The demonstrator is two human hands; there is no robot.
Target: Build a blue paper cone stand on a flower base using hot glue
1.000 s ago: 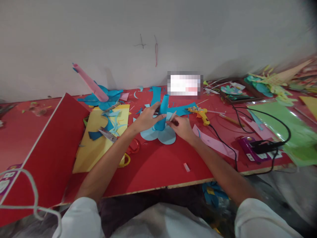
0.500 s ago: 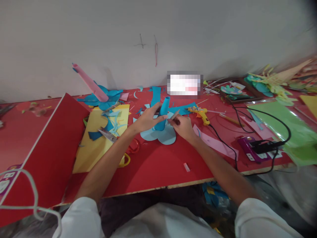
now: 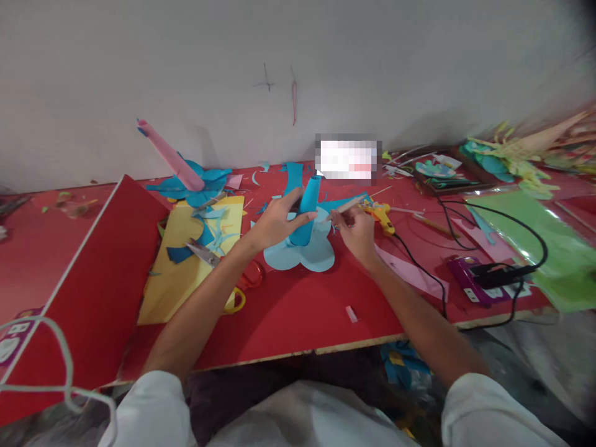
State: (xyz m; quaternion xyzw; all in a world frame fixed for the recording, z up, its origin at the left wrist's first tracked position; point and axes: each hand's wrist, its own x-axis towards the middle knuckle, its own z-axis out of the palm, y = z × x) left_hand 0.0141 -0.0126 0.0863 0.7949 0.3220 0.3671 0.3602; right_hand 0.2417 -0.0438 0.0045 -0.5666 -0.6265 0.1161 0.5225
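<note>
Fingers (image 3: pixel 306 218) of the left hand (image 3: pixel 274 223) are gripping a bright-blue cone (image 3: pixel 308 202), tapering upward from rounded pale-blue petals (image 3: pixel 318 256) on the desk (image 3: pixel 298 310); the right hand (image 3: pixel 357 231) is pinching a pale stick (image 3: pixel 351 203).

The person wears a whitish top with short, loose sleeves: the left sleeve (image 3: pixel 148 406) is plain and softly rumpled, the right sleeve (image 3: pixel 493 410) creased near its hem. The shirt front (image 3: pixel 298 416) is the same pale cloth, wrinkled. Dark plum-toned cloth (image 3: pixel 223 394) shows at the lap, too shadowed to tell its cut. Both forearms are bare and slender
</note>
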